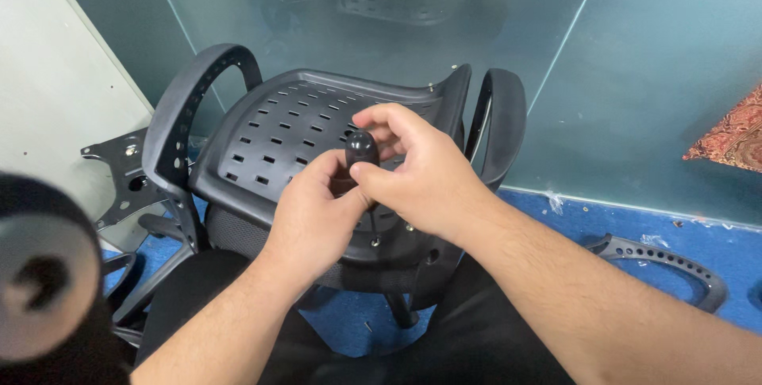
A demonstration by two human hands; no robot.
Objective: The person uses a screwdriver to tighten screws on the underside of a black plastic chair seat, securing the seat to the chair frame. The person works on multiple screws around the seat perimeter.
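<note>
Frosted blue-green glass wall panels (635,59) fill the back of the view, and below them runs the blue carpeted floor (714,234). Against that glass leans the big piece: a black plastic chair seat shell with rows of small rectangular slots (294,127), tipped up on edge with its underside facing the person, so the fixing points are in easy reach. A curved black plastic armrest with a line of holes (186,107) arches up on its left side, a second black armrest (504,119) stands on the right. Off to the left, a flat black metal mounting plate (127,175) sits by the pale wall, and over on the right a loose grey curved perforated chair arm (667,258) lies on the floor. A blurred round black and grey chair part (40,274) looms close at bottom left.

Now the hands, both meeting right in front of the shell's lower middle. The left hand (313,218) is closed, fingers pinched around the stem just below the small glossy black rounded knob (362,149). The right hand (425,175) curls over from the other side, thumb and fingers gripping that same knob, steadying it from above. The knob itself is smooth, dark, egg-shaped, catching a glint of light, poking up between the fingertips, just in front of the slotted shell
</note>
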